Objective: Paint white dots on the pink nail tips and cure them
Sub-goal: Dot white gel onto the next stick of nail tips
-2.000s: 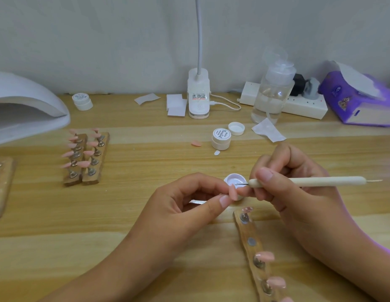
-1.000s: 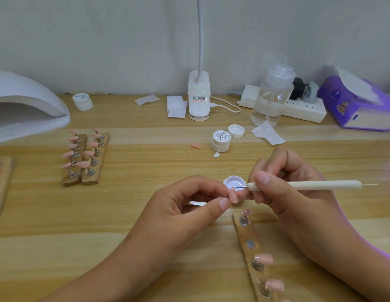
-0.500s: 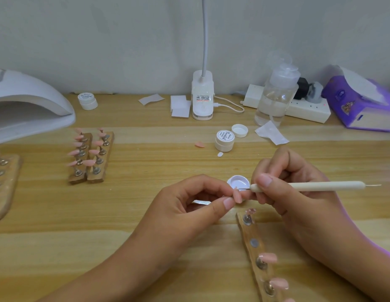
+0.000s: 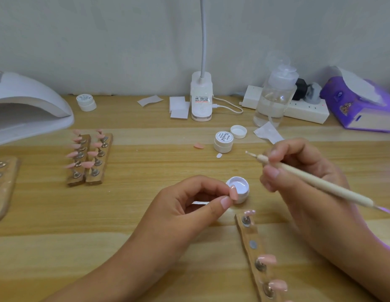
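The left hand (image 4: pixel 185 205) pinches a pink tip (image 4: pixel 234 194) beside the open paint pot (image 4: pixel 238 188). The right hand (image 4: pixel 298 177) grips a dotting pen (image 4: pixel 316 182), its point raised clear of the pot.

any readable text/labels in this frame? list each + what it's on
"Painted" (script, roughly): lid of the closed white jar at centre; the small print beneath is too blurred.
Same script on the far jar: too blurred to confirm.
Label on the lamp base: too small to read.
Sticker on the purple box: a picture, with no legible words.
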Demonstrator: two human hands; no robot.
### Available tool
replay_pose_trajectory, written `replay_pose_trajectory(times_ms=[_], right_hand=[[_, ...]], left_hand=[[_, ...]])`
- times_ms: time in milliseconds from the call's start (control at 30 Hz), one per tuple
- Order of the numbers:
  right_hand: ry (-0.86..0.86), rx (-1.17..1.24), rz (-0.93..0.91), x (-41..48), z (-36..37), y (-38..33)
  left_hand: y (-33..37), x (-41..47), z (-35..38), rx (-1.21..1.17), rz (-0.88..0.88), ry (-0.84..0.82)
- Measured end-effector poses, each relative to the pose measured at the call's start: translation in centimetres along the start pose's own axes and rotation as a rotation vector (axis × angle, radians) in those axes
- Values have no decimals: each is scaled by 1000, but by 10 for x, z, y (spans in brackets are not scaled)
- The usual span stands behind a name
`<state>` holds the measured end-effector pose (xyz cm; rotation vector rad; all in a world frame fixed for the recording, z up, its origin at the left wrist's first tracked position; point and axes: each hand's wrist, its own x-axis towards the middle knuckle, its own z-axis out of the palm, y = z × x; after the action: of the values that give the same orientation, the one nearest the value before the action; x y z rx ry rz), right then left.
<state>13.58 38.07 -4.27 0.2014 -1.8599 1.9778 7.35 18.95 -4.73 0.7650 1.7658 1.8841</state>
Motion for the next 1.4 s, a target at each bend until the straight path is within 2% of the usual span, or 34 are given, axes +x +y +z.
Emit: replay_pose_trajectory(times_ms=[133, 233, 567, 867, 967, 1067, 1200, 1400], right_hand=[[110, -267, -82, 7, -11, 0], [81, -400, -128, 5, -10, 4], [-69, -618, -39, 2, -3, 6], [-95, -631, -14, 4, -2, 7], [-54, -562, -50, 3, -2, 6], [42, -373, -92, 3, -3, 3], [114, -147, -45, 2, -3, 3], [28, 57, 42, -4, 1, 5]], left_hand=[[-1, 1, 0, -23, -31, 37], [0, 2, 0, -36, -33, 45], [3, 3, -2, -140, -42, 79], [4, 3, -1, -173, -49, 79], [4, 3, -2, -154, -42, 51], [3, 3, -2, -139, -32, 55], [0, 3, -2, -116, -21, 60], [0, 3, 0, -90, -22, 35]])
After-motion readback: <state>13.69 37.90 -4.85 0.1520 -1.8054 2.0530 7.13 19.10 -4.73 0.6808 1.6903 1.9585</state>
